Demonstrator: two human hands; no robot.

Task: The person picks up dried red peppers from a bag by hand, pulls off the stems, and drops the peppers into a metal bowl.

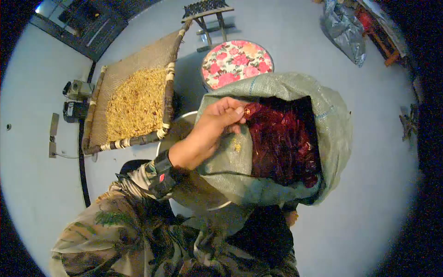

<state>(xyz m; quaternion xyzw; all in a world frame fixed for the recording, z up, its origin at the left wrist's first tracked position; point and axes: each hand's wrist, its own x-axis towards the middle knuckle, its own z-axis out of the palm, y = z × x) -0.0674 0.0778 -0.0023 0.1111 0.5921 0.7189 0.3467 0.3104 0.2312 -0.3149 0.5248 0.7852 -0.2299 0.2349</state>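
My left hand (220, 121), with a dark band on its wrist, is closed in a pinch on a dried red chili (249, 111). Pale yellow seeds show at the chili's torn end. The hand is over the left side of an open green-grey woven sack (334, 134), whose mouth is rolled back. Many dark red dried chilies (284, 143) fill it. A few yellow seeds (237, 145) cling to the sack below my fingers. Partly under the sack and my forearm is a round basin (207, 196) with a pale rim. My right hand does not show.
Left stands a woven tray (127, 57) with a wooden frame, holding yellow seeds (136, 106) with red bits. Beyond the sack are a round flower-patterned stool (237, 62) and a small dark stool (210, 16). A grey plastic bag (344, 30) lies far right.
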